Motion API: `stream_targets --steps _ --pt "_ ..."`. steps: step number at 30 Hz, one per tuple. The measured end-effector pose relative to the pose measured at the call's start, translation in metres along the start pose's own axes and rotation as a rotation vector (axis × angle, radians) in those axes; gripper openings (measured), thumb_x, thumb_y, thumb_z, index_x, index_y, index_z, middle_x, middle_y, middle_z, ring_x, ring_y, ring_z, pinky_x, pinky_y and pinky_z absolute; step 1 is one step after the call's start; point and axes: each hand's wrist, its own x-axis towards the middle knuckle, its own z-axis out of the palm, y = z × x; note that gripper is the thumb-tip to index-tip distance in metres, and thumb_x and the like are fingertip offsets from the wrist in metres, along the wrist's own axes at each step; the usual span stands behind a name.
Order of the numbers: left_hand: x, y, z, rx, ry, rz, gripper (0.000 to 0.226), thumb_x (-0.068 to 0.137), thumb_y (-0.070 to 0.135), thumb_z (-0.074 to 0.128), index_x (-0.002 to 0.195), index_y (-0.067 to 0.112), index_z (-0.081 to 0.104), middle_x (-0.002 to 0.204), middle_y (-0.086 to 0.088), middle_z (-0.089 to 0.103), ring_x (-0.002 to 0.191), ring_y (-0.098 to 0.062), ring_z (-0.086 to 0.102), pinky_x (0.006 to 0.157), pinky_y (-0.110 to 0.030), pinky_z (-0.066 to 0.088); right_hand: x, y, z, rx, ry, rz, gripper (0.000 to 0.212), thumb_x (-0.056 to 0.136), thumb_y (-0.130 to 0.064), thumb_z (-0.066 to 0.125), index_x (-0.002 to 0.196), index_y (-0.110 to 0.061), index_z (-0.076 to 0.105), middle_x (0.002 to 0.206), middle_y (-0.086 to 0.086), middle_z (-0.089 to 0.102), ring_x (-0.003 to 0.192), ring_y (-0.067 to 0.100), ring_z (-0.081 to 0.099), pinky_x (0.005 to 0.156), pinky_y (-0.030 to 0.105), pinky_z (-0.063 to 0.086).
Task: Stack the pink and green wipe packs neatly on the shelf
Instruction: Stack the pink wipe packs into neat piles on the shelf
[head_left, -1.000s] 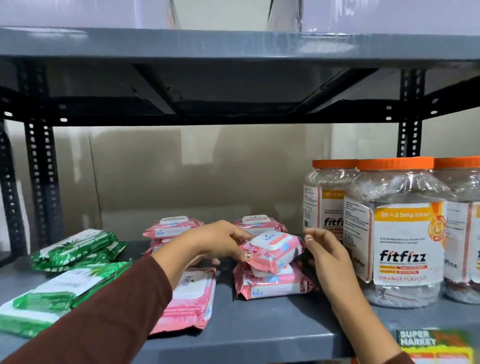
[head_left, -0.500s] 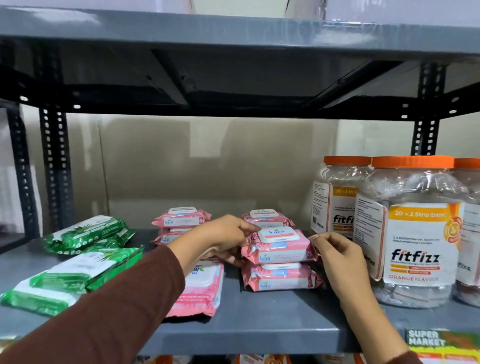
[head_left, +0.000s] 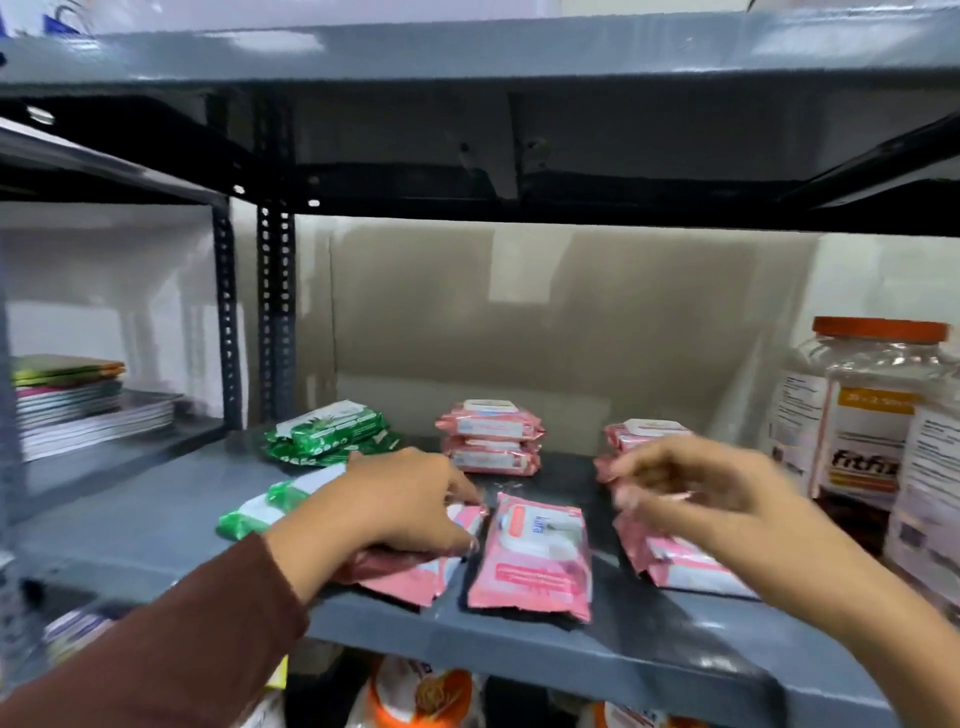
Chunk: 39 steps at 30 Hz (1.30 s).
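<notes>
On the grey shelf (head_left: 171, 525), my left hand (head_left: 395, 512) lies over a flat pink wipe pack (head_left: 415, 577) near the front edge, thumb and fingers closed on its right end. Another pink pack (head_left: 530, 561) lies flat just to the right of it. My right hand (head_left: 691, 499) is blurred, fingers apart and holding nothing, in front of a front-right pink stack (head_left: 691, 566). A stack of two pink packs (head_left: 491, 439) stands at the back, with another pink pack (head_left: 649, 431) back right. Green packs sit at the back left (head_left: 332, 431) and front left (head_left: 278, 506).
Clear jars with orange lids (head_left: 872, 410) stand at the right end of the shelf. A perforated black post (head_left: 275, 312) bounds the left side, with stacked booklets (head_left: 72, 405) on the neighbouring shelf. The shelf above (head_left: 467, 57) hangs low overhead. Goods show below the front edge.
Both hands have let go of the pink pack set on the right stack. My left hand moved down onto the flat pink pack at the front. The view has swung left.
</notes>
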Motion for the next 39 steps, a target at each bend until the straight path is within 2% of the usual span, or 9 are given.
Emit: stream_targets --steps 4,8,13,19,24,27,33,36,39 --pt "-0.001 -0.008 -0.004 -0.034 -0.033 -0.007 0.062 0.066 0.053 0.066 0.127 0.059 0.054 0.112 0.018 0.069 0.099 -0.014 0.059 0.093 -0.043 0.049 0.036 -0.007 0.027 -0.548 -0.49 0.14 0.05 0.073 -0.04 0.083 0.118 -0.042 0.064 0.093 -0.015 0.069 0.086 0.006 0.064 0.081 0.025 0.052" --pt "-0.012 -0.029 -0.006 -0.057 -0.03 0.011 0.057 0.069 0.05 0.068 0.125 0.058 0.056 0.083 0.018 0.066 0.078 -0.008 0.053 0.078 -0.032 0.047 0.054 -0.009 0.04 -0.505 -0.489 0.199 0.059 0.062 -0.043 0.089 0.115 -0.045 0.064 0.083 -0.023 0.063 0.077 0.0 0.064 0.068 0.019 0.047" --pt "-0.023 -0.071 -0.01 -0.094 -0.058 0.011 0.055 0.07 0.049 0.07 0.123 0.059 0.058 0.085 0.017 0.071 0.07 0.0 0.061 0.073 -0.024 0.053 0.065 -0.013 0.076 -0.414 -0.407 0.244 0.064 0.053 -0.055 0.088 0.11 -0.039 0.063 0.11 -0.016 0.064 0.092 0.005 0.065 0.084 0.03 0.054" --pt "-0.026 -0.099 -0.008 -0.112 -0.101 0.024 0.049 0.061 0.061 0.067 0.104 0.079 0.051 0.104 0.004 0.076 0.083 -0.015 0.069 0.081 -0.041 0.058 0.076 -0.035 0.121 -0.538 -0.278 0.339 0.081 0.051 -0.07 0.078 0.122 -0.039 0.054 0.117 -0.007 0.053 0.102 0.015 0.058 0.09 0.036 0.05" --pt "-0.023 -0.1 -0.011 -0.086 -0.102 0.06 0.056 0.067 0.057 0.071 0.12 0.064 0.055 0.108 0.009 0.074 0.081 -0.009 0.066 0.082 -0.039 0.057 0.078 -0.044 0.122 -0.744 -0.302 0.4 0.075 0.057 -0.078 0.067 0.119 -0.036 0.058 0.114 -0.004 0.063 0.106 0.021 0.059 0.088 0.037 0.05" --pt "-0.026 -0.092 -0.016 -0.009 -0.088 0.099 0.055 0.07 0.055 0.074 0.124 0.053 0.062 0.097 0.022 0.068 0.081 -0.004 0.059 0.08 -0.033 0.054 0.083 -0.036 0.109 -0.605 -0.287 0.303 0.041 0.079 -0.065 0.061 0.101 -0.03 0.067 0.104 -0.005 0.066 0.099 0.019 0.062 0.086 0.037 0.051" --pt "-0.021 -0.058 -0.003 0.154 0.2 0.184 0.037 0.076 0.042 0.074 0.112 0.04 0.072 0.123 0.016 0.067 0.121 -0.011 0.054 0.114 -0.062 0.019 0.066 -0.014 0.096 -0.524 -0.299 0.272 0.016 0.097 -0.04 0.051 0.109 -0.037 0.06 0.105 -0.005 0.072 0.093 0.016 0.067 0.087 0.036 0.053" --pt "-0.01 -0.047 0.005 0.134 0.284 0.251 0.029 0.079 0.025 0.068 0.104 0.036 0.075 0.111 0.005 0.071 0.104 -0.019 0.064 0.084 -0.035 0.047 0.043 -0.017 0.084 -0.659 -0.26 0.311 0.02 0.095 -0.043 0.052 0.112 -0.034 0.058 0.099 -0.003 0.072 0.081 0.015 0.065 0.079 0.035 0.052" --pt "0.006 -0.048 0.007 0.097 0.236 0.265 0.037 0.076 0.006 0.061 0.1 0.029 0.079 0.101 0.001 0.075 0.092 -0.021 0.069 0.067 -0.031 0.054 0.039 -0.021 0.087 -0.706 -0.213 0.337 0.039 0.082 -0.057 0.066 0.114 -0.036 0.057 0.089 -0.008 0.065 0.078 0.014 0.061 0.072 0.033 0.049"
